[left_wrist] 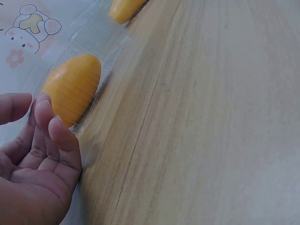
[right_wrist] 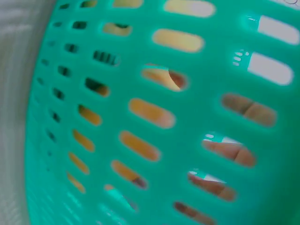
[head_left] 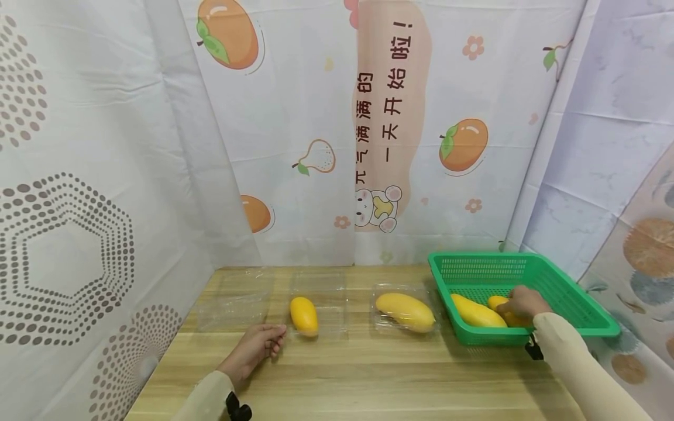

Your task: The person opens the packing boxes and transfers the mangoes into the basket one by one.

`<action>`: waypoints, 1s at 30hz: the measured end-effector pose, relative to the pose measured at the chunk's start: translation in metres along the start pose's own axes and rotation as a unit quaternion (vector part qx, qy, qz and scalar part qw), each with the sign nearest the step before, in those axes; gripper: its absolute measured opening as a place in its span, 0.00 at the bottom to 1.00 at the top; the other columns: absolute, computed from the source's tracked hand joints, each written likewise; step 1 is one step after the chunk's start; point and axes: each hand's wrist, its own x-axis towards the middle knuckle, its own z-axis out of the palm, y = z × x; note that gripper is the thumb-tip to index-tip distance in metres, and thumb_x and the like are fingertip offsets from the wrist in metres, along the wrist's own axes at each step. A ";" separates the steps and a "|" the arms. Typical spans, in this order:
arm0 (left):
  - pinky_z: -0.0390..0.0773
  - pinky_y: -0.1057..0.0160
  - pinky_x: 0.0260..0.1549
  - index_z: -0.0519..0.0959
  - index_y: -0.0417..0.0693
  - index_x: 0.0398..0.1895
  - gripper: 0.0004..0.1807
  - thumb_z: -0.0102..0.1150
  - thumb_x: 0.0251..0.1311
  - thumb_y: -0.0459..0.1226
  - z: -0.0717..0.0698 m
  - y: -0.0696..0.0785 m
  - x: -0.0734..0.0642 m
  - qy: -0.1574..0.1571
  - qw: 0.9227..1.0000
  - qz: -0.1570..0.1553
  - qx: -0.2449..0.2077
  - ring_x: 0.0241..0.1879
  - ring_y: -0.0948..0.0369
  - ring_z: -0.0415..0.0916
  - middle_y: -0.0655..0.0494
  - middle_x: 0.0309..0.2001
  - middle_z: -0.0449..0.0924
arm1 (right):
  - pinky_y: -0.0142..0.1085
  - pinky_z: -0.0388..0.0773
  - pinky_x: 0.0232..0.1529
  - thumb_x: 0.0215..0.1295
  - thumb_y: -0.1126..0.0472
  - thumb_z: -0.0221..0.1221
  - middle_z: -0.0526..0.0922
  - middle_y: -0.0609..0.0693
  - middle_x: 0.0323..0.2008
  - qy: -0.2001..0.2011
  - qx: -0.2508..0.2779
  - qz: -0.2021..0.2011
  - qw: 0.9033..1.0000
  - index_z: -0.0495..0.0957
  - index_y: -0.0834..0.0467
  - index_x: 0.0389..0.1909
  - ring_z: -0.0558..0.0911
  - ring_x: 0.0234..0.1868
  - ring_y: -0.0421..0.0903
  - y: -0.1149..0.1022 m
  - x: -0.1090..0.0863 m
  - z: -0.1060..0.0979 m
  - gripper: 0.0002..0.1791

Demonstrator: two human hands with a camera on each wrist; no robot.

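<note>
My left hand [head_left: 255,351] is beside the middle clear plastic box [head_left: 332,318], fingers loosely bent and fingertips right at its left edge. A small orange-yellow mango [head_left: 303,316] lies in that box; the left wrist view shows the mango [left_wrist: 75,86] just beyond the fingertips. Over at the right, my right hand [head_left: 526,303] reaches into a green plastic basket [head_left: 574,292] and grips a yellow mango [head_left: 497,302], partly hidden under the fingers. Another, longer mango [head_left: 476,313] lies beside it. Through the basket's slots, the right wrist view shows fingers [right_wrist: 229,152] and orange fruit [right_wrist: 140,145].
A larger yellow mango [head_left: 405,311] lies in a clear box [head_left: 379,324] between the middle box and the basket. Another clear box [head_left: 231,313] with its lid raised stands at the far left. Printed curtains [head_left: 305,117] hang behind the wooden table [head_left: 368,380] and along both sides.
</note>
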 end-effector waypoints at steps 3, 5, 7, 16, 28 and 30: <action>0.75 0.66 0.31 0.79 0.31 0.47 0.19 0.59 0.74 0.43 0.000 0.000 0.000 -0.001 1.000 0.002 0.001 0.30 0.63 0.72 0.52 0.34 0.80 | 0.61 0.79 0.47 0.63 0.47 0.69 0.76 0.80 0.53 0.004 -0.024 -0.017 1.000 0.72 0.83 0.56 0.75 0.52 0.79 -0.006 0.001 -0.004 0.42; 0.75 0.66 0.31 0.79 0.30 0.47 0.20 0.59 0.74 0.43 0.000 0.000 -0.001 -0.001 1.000 0.003 0.001 0.30 0.63 0.71 0.52 0.34 0.80 | 0.64 0.77 0.50 0.65 0.46 0.68 0.73 0.81 0.57 0.009 -0.034 -0.025 0.999 0.71 0.83 0.58 0.72 0.56 0.81 -0.011 0.001 -0.005 0.43; 0.75 0.66 0.31 0.79 0.30 0.48 0.20 0.59 0.74 0.43 0.000 0.000 -0.001 -0.001 1.000 0.003 0.002 0.30 0.63 0.71 0.52 0.34 0.80 | 0.65 0.77 0.49 0.65 0.47 0.68 0.74 0.80 0.57 0.015 -0.037 -0.036 0.999 0.71 0.82 0.58 0.73 0.55 0.80 -0.016 0.001 -0.007 0.41; 0.75 0.66 0.31 0.79 0.30 0.48 0.20 0.60 0.73 0.44 -0.001 -0.001 0.001 -0.002 1.000 0.004 -0.002 0.30 0.63 0.72 0.52 0.34 0.80 | 0.66 0.77 0.48 0.66 0.52 0.67 0.74 0.79 0.58 0.035 -0.035 -0.055 0.997 0.73 0.79 0.59 0.73 0.55 0.80 -0.038 0.003 -0.009 0.36; 0.76 0.66 0.31 0.79 0.31 0.46 0.19 0.60 0.73 0.43 0.000 -0.002 0.001 0.002 1.000 0.003 -0.003 0.29 0.63 0.72 0.52 0.33 0.80 | 0.63 0.79 0.47 0.67 0.54 0.66 0.77 0.76 0.57 0.053 -0.036 -0.098 0.993 0.75 0.78 0.57 0.78 0.53 0.74 -0.080 -0.002 -0.007 0.31; 0.76 0.66 0.30 0.79 0.31 0.46 0.19 0.60 0.73 0.43 0.000 -0.002 0.002 0.002 1.000 0.004 -0.005 0.29 0.63 0.72 0.52 0.33 0.80 | 0.63 0.79 0.47 0.67 0.54 0.67 0.77 0.76 0.56 0.057 -0.036 -0.101 0.993 0.75 0.78 0.57 0.79 0.52 0.74 -0.087 -0.002 -0.006 0.31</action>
